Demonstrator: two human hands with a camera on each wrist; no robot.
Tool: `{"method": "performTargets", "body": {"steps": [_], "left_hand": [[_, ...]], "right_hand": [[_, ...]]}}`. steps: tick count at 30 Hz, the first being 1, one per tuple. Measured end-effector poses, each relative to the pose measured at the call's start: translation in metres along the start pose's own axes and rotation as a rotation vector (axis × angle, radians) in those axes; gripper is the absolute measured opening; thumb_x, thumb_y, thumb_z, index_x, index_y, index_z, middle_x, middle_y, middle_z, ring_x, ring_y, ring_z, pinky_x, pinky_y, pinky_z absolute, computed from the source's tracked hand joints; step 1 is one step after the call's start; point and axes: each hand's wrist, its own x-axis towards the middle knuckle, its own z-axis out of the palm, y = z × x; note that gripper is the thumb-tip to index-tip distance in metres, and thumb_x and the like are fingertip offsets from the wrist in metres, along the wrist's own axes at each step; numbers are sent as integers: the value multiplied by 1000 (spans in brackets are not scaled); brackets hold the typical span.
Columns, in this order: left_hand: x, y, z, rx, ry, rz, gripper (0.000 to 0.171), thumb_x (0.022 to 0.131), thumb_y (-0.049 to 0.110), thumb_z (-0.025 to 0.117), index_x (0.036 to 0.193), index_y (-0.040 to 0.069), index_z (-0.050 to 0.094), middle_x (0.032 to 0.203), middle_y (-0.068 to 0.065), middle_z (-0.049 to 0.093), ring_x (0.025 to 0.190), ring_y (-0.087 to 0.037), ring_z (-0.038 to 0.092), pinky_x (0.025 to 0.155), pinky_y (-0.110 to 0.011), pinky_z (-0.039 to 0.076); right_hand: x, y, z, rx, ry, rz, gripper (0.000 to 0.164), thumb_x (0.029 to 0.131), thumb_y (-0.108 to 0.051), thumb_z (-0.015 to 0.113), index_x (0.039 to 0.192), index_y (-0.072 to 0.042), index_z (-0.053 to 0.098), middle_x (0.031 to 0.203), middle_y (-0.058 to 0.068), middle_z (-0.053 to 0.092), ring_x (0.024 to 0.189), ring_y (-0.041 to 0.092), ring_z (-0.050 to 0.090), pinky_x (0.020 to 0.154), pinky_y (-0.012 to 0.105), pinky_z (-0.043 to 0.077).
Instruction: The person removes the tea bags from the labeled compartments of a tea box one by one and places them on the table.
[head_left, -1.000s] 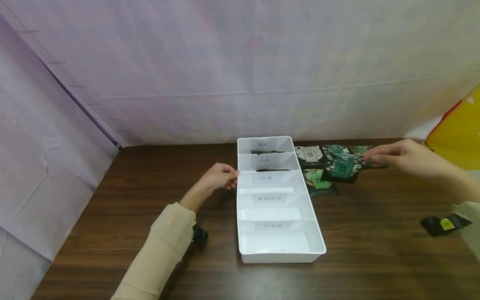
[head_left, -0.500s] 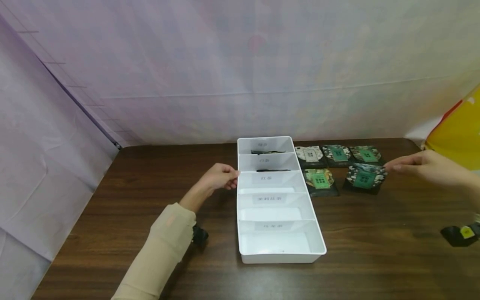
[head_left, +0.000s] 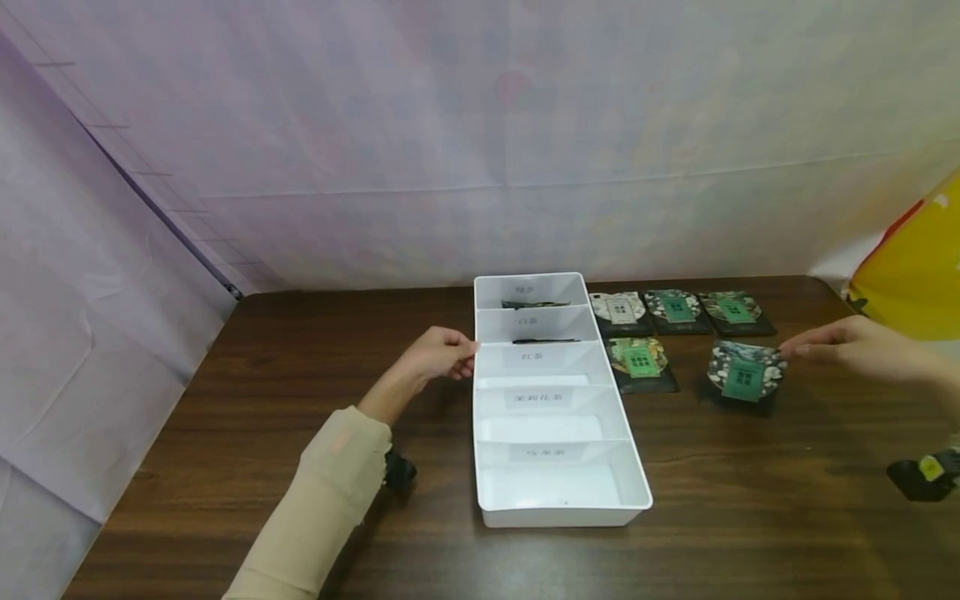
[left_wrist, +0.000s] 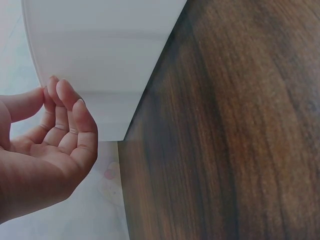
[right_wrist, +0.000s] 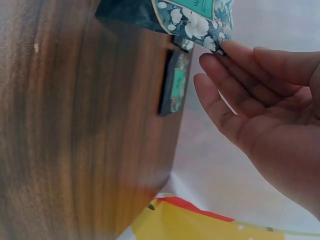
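Observation:
At the right, my right hand [head_left: 855,343] pinches the top corner of a dark tea sachet [head_left: 744,372] with a white floral print and a green label. The sachet is tilted, with its lower edge close over the table. In the right wrist view the word TEA shows on the sachet [right_wrist: 192,22], and its corner sits at my fingertips. My left hand [head_left: 441,354] pinches the left rim of a long white divided box [head_left: 555,517]. The left wrist view shows thumb and forefinger meeting at the box's edge [left_wrist: 34,57].
Tea sachets lie flat right of the box: a white-labelled one [head_left: 619,310], two green-labelled ones behind, and a yellow-green one [head_left: 640,364] nearer. Thin dark packets [head_left: 536,304] stand in the two far compartments. A pale curtain [head_left: 480,150] hangs behind the brown table [head_left: 300,500].
My right hand has carried the sachet right and towards me, away from over the flat sachets, which now show fully. My left hand and the box have stayed put.

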Motion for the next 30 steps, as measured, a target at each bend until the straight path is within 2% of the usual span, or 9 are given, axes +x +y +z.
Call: {"method": "performTargets", "body": {"steps": [4,6,12,15,19,26,30], "left_hand": [[0,-1,0,0,-1,5,21,95,9,49,94,-9,60,72,-7,56,63,-15,55,70,-34,50],[0,0,0,0,-3,7,21,95,9,49,94,-9,60,72,-7,56,63,-14,55,70,-34,50],[-1,1,0,-2,-3,12,21,95,9,49,93,-9,60,70,-7,55,62,-14,54,71,-35,50],[-1,0,1,-3,-3,20,21,95,9,49,92,-9,59,70,-7,55,61,-13,54,68,-33,50],[0,0,0,-5,-3,17,21,95,9,49,92,-9,59,70,-7,55,61,-13,54,65,-30,50],[0,-1,0,-1,-10,13,21,95,9,49,92,-9,60,71,-7,55,62,-14,55,66,-30,50],[1,-1,-1,-4,-13,15,21,95,9,49,92,-9,59,71,-7,55,62,-14,55,65,-29,49]], "right_hand": [[5,2,6,33,-11,0,28,97,-5,41,109,13,59,102,25,62,80,7,61,71,33,52],[6,4,9,60,-7,-18,27,96,-4,41,108,13,59,101,24,63,79,3,60,69,31,52],[10,11,18,169,11,-71,26,95,1,42,106,19,56,96,20,65,78,1,61,66,25,52],[11,12,21,150,25,-61,27,96,-4,42,109,16,57,101,22,63,79,0,60,67,26,52],[11,12,22,104,34,-43,30,97,-8,42,114,12,56,110,28,57,82,4,61,68,28,52],[8,10,23,106,2,-5,35,99,-13,37,120,12,51,120,32,49,94,33,60,72,38,52],[5,7,26,107,-12,5,37,100,-16,36,121,11,50,120,31,50,96,29,59,73,37,52]]}}
